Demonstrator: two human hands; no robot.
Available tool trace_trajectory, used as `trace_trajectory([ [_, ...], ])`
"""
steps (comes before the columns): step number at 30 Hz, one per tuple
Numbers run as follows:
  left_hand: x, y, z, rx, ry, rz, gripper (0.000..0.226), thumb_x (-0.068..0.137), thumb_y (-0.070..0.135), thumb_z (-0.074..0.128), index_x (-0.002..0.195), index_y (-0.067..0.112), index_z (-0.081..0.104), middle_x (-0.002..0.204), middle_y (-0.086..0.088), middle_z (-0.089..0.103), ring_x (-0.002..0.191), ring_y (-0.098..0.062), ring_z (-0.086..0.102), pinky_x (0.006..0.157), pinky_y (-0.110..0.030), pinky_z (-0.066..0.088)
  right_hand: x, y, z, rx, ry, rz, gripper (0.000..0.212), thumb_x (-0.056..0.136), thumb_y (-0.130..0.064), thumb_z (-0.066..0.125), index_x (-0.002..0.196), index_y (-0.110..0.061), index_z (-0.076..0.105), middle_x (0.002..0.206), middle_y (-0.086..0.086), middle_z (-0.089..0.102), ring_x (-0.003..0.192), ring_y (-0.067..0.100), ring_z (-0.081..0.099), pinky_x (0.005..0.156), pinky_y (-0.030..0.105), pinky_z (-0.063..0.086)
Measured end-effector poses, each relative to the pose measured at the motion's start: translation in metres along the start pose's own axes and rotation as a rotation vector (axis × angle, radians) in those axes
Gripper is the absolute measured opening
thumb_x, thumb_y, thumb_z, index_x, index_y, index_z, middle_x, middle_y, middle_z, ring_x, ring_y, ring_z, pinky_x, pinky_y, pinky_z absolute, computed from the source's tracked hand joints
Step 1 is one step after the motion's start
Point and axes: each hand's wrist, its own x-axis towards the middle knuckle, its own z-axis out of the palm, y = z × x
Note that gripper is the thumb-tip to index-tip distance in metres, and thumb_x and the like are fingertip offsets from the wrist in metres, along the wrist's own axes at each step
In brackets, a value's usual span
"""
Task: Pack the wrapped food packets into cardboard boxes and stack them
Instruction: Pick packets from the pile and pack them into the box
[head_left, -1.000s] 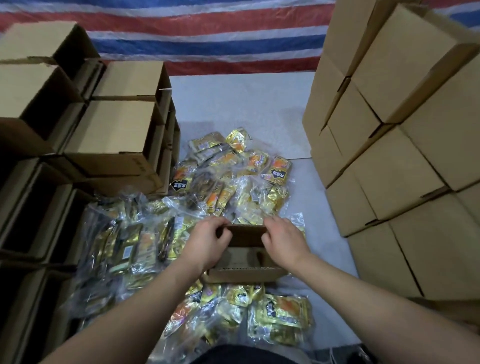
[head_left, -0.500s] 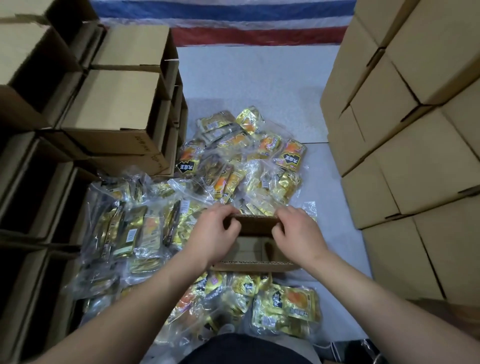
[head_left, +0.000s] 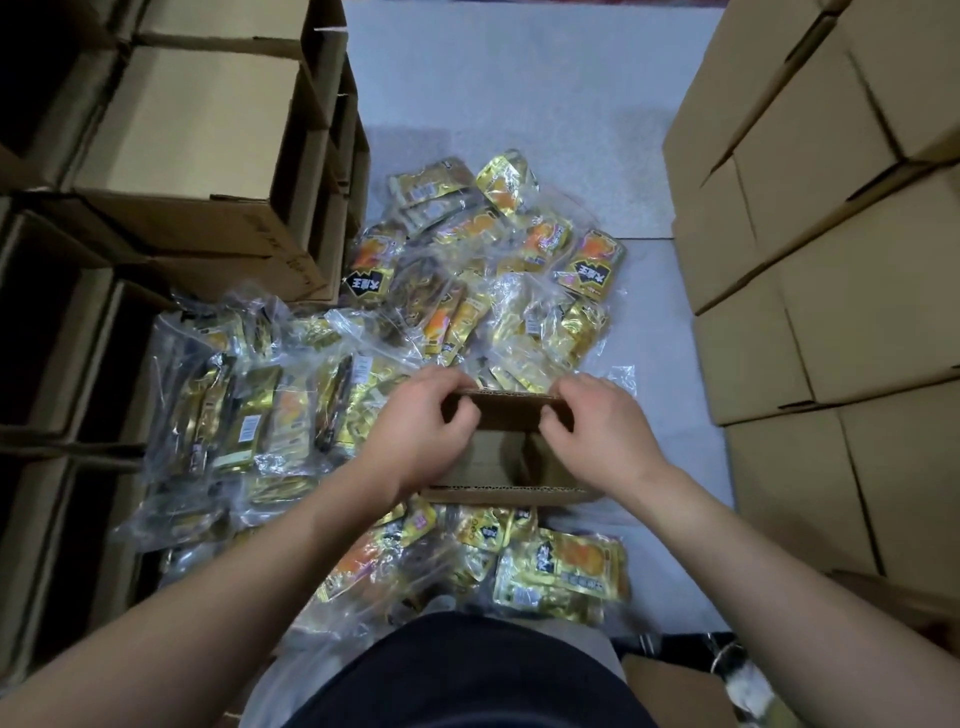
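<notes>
Head view: looking down at floor, forearms reaching in from bottom edge.
Far left: open cardboard boxes (head_left: 47, 364) lying on their sides, dark mouths facing right, stacked in a column.
Upper left: stack of closed boxes (head_left: 192, 130), flaps visible at right edges, just beside the packet heap.
Left-centre: clear-bagged food packets (head_left: 244, 415), gold wrappers, dark labels, overlapping on the floor.
Centre top: loose pile of gold-and-orange packets (head_left: 493, 270), spread between the two box stacks.
Left hand (head_left: 415, 431): fingers curled over far flap of small open box (head_left: 511, 467), thumb on near side of flap; pinching it.
Small open box: on floor mid-frame, among the packets, near flap lying flat toward the body; inside looks bare cardboard, partly hidden by hands.
Right hand (head_left: 602, 431): fingers curled over same far flap at its right end, thumb tucked under; grasping it.
Below box: more packets (head_left: 561, 571), touching box's near flap.
Right: wall of closed cardboard boxes (head_left: 841, 249), stacked high, apart from the pile.
Floor (head_left: 519, 104): grey mat.
</notes>
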Motion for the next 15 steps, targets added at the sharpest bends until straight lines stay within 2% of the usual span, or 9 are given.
trace_trajectory([
  [4,0.002,0.001,-0.012,-0.132,0.015,-0.001,0.033,0.092,0.035,0.044,0.112,0.022,0.067,0.107,0.013,0.06,0.099,0.0,0.053,0.086,-0.019,0.039,-0.002,0.0,-0.007,0.037,-0.007,0.01,0.047,0.088,-0.052,0.05,0.113,-0.016,0.068,0.102,0.002,0.069,0.095,0.025,0.063,0.092,0.042,0.047],
  [7,0.016,0.0,-0.026,-0.323,0.104,-0.104,0.033,0.092,0.04,0.038,0.106,0.03,0.066,0.102,0.023,0.061,0.097,0.013,0.054,0.08,-0.017,0.041,0.0,0.001,-0.011,0.048,-0.022,-0.004,0.059,0.087,-0.06,0.045,0.121,-0.017,0.066,0.112,0.001,0.068,0.105,0.024,0.062,0.101,0.043,0.041],
  [9,0.034,-0.005,-0.035,-0.374,0.167,-0.164,0.027,0.096,0.037,0.04,0.103,0.03,0.065,0.098,0.018,0.064,0.091,0.006,0.058,0.076,-0.022,0.045,0.002,0.001,-0.014,0.051,-0.029,-0.015,0.066,0.087,-0.066,0.038,0.125,-0.018,0.064,0.117,-0.001,0.067,0.11,0.021,0.059,0.105,0.042,0.037],
  [11,0.058,-0.015,-0.038,-0.271,0.182,-0.198,0.024,0.098,0.031,0.043,0.104,0.024,0.065,0.093,0.007,0.066,0.082,-0.009,0.059,0.066,-0.027,0.045,0.004,0.0,-0.017,0.073,-0.031,-0.012,0.07,0.087,-0.068,0.032,0.127,-0.019,0.063,0.119,-0.001,0.066,0.112,0.02,0.058,0.105,0.04,0.035],
  [12,0.07,-0.02,-0.037,-0.177,0.166,-0.218,0.025,0.098,0.029,0.044,0.109,0.02,0.064,0.095,0.004,0.065,0.08,-0.01,0.058,0.065,-0.028,0.044,0.006,0.0,-0.018,0.089,-0.028,-0.009,0.07,0.088,-0.067,0.031,0.126,-0.018,0.063,0.118,-0.001,0.066,0.112,0.021,0.058,0.105,0.04,0.035],
  [15,0.105,-0.04,-0.029,0.051,0.079,-0.293,0.033,0.099,0.031,0.048,0.123,0.01,0.057,0.107,-0.002,0.061,0.083,-0.015,0.058,0.07,-0.03,0.046,0.016,-0.001,-0.023,0.119,-0.015,0.001,0.065,0.092,-0.061,0.031,0.122,-0.015,0.065,0.115,0.002,0.068,0.109,0.023,0.06,0.102,0.04,0.039],
])
